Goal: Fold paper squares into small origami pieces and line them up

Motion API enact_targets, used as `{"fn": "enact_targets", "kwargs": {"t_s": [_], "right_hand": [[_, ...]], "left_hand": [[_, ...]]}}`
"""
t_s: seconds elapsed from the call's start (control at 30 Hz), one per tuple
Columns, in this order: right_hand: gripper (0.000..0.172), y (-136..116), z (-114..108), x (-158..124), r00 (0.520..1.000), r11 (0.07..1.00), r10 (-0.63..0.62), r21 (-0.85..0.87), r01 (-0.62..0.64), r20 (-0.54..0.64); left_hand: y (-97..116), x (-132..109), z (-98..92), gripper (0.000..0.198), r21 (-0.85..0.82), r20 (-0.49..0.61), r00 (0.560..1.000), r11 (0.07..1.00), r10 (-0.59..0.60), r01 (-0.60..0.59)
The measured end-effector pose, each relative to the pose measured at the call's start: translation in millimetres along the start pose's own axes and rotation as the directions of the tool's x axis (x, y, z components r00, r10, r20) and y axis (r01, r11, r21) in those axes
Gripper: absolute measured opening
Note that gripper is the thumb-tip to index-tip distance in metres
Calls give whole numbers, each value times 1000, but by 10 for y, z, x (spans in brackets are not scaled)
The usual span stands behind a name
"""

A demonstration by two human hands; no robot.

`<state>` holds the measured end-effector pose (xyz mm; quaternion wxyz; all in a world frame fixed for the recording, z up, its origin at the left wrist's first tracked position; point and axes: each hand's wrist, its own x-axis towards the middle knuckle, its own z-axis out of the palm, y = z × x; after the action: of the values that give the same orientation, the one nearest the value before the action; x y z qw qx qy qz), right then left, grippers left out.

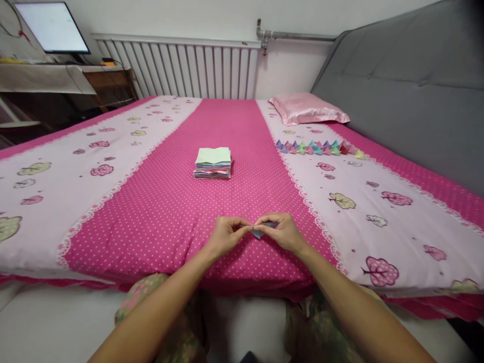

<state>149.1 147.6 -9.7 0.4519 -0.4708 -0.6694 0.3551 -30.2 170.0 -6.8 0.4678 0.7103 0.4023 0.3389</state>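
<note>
Near the front edge of the bed, my left hand (pixel 228 235) and my right hand (pixel 282 231) meet fingertip to fingertip. Both pinch a small folded piece of blue-grey paper (pixel 258 234), and its lower tip points down between them. My fingers cover most of the paper, so its full shape is hidden. Beyond my hands, a stack of coloured paper sheets (pixel 213 163) lies on the bedspread, a pale green sheet on top. Farther right, several folded paper pieces (pixel 318 147) in many colours stand in rows.
A pink and white bedspread (pixel 234 121) covers the bed in front of me. At the back right lies a pink pillow (pixel 308 108) beside the grey headboard (pixel 412 85). A white radiator (pixel 189 68) lines the wall, and a desk with a monitor (pixel 53 27) stands far left.
</note>
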Motion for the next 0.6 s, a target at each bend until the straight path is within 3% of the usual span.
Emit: {"fn": "enact_targets", "kwargs": {"t_s": [0.1,0.27,0.6], "right_hand": [[16,3,-3,7,999,1000,22,12,-22,-28],[35,-15,-23,20,992,996,90,31,-88,-89],[48,3,36,15,980,918,195,343,-197,43]], "left_hand": [[43,-5,-18,17,9,-51,999,1000,11,-10],[81,2,-25,18,-79,-153,988,997,-25,13],[-16,10,15,21,-188,-217,975,982,-58,16]]}}
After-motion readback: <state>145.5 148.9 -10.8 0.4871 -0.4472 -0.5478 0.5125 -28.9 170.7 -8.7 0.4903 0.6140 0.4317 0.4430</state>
